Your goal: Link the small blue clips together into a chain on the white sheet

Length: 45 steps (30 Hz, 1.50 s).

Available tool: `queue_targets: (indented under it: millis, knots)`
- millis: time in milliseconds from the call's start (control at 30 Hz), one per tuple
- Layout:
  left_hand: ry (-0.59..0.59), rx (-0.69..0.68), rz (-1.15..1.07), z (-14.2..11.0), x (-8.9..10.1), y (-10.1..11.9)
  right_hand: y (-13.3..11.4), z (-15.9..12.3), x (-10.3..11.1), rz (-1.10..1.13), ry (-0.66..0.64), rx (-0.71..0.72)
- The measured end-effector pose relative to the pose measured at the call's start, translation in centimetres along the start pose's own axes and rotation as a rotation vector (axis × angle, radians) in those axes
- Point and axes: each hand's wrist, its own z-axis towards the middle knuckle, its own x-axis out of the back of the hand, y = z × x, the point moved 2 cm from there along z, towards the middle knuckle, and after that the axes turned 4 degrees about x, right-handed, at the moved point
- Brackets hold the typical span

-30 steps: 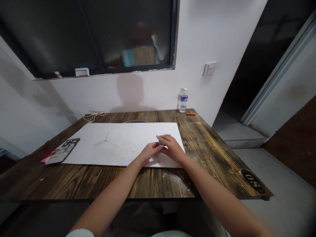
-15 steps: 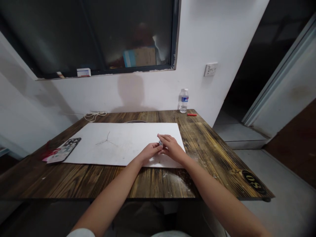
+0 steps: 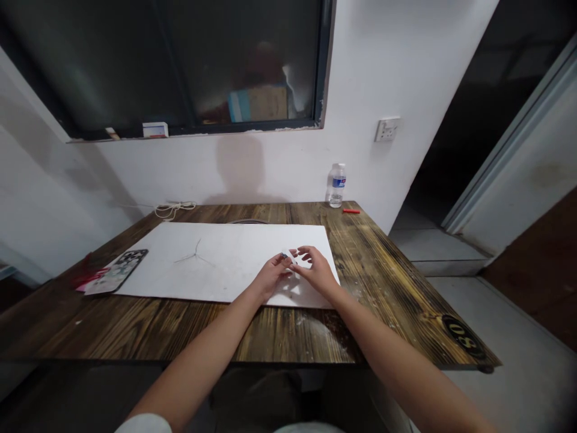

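Pinching small metal piece (image 3: 283,255) | in left hand (image 3: 271,276) | right hand (image 3: 317,272) beside, open

Bare hands (image 3: 318,273) and forearms (image 3: 198,373) run from a white sleeve (image 3: 143,424) above dark trousers (image 3: 256,400).

My dark brown wooden tabletop (image 3: 135,331), streaked with black charred grain, carries a plain white rectangular board (image 3: 216,258). At its far edge are a clear plastic bottle (image 3: 336,186) with a blue label and a small red stick (image 3: 351,211); at its left edge, a black-and-white patterned phone case (image 3: 133,257) overlaps red paper (image 3: 92,279).
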Motion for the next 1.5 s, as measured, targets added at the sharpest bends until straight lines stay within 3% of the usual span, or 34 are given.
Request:
queue_targets:
  millis: [600,1033,1167,1300,1500]
  knots:
    - [0.011,0.045,0.013,-0.1,-0.2,0.0,1.0,0.0,-0.8,0.098,-0.034,-0.048]
    - [0.011,0.015,0.008,-0.3,-0.3,0.2,0.5,0.1,-0.6,0.119,-0.039,-0.053]
    - [0.068,-0.044,0.047,-0.4,-0.3,0.7,-0.1,0.5,0.0,0.172,-0.06,-0.058]
    - [0.178,-0.164,0.183,-0.4,0.0,1.7,-0.3,1.1,1.2,0.263,0.043,-0.143]
    - [0.218,-0.265,0.335,-0.3,0.6,2.7,0.4,1.5,2.3,0.39,0.217,-0.29]
